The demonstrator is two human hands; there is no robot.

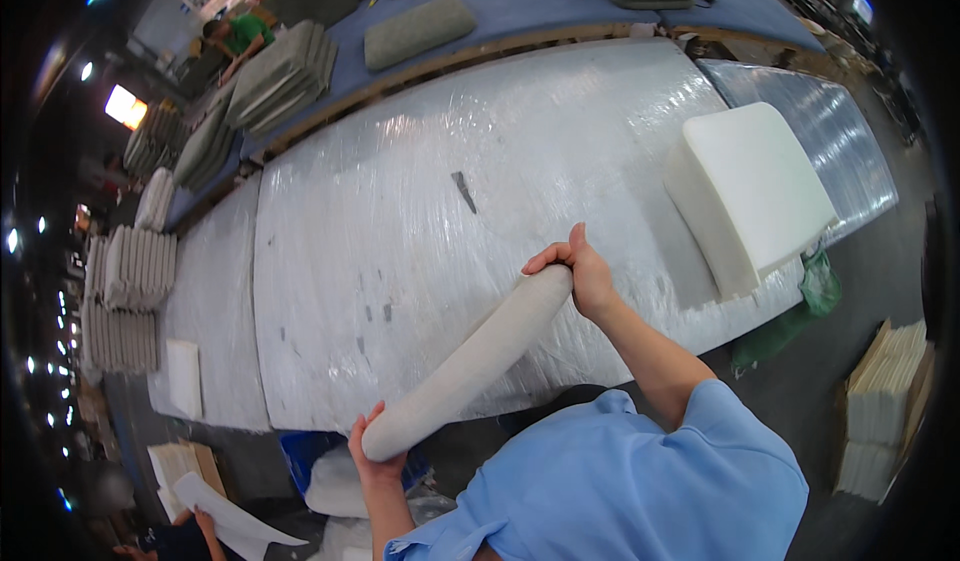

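Observation:
Between my hands is a pale off-white padded cushion (470, 366), seen edge-on and slanting from lower left to upper right. My left hand (377, 453) grips its near left end, fingers curled round the edge. At the far right end my right hand (578, 273) holds it, the thumb sticking up and fingers bent over the end. The cushion is above the near edge of a wide table wrapped in clear plastic film (350, 231). A dark narrow scrap (464, 193) lies on the film beyond the cushion.
On the table's right stands a thick white foam block or stack (765, 186). Behind runs a blue-topped bench (500, 1) with a grey-green cushion (420, 31) and cushion stacks (285, 76). A person holds a white sheet (235, 521) at lower left. White sheets stand in a carton (880, 411) at right.

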